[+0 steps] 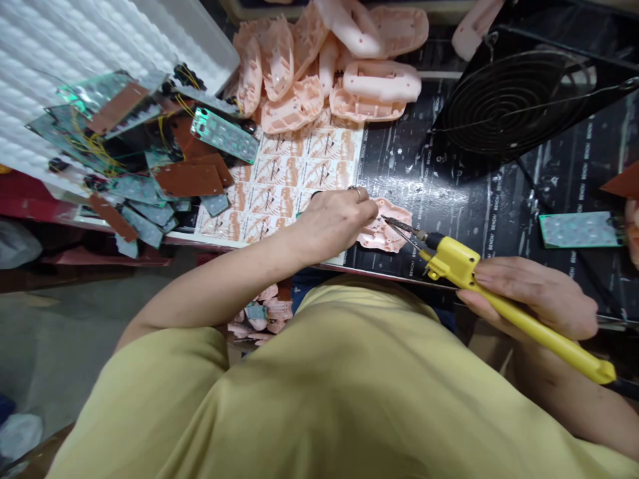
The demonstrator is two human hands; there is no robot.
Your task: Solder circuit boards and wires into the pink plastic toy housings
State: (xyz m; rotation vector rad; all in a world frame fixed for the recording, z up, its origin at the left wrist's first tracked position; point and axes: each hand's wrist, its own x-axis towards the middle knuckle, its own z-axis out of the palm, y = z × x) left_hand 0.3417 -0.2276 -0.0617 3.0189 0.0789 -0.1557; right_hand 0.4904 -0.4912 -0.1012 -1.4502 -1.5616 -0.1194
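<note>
My right hand is wrapped round the yellow handle of a soldering iron, which points left. The iron's dark tip and a thin metal feed tube reach over a pink plastic shell lying on the table near its front edge. My left hand rests at the shell's left side with fingertips pinched together. What they hold, if anything, is hidden under the fingers. A sliver of green shows just behind the left hand, too little to name.
Pink plastic shells pile up at the back. Circuit boards with yellow wires heap at the left beside white foam. A black fan stands back right; a single board lies right, near another person's hand.
</note>
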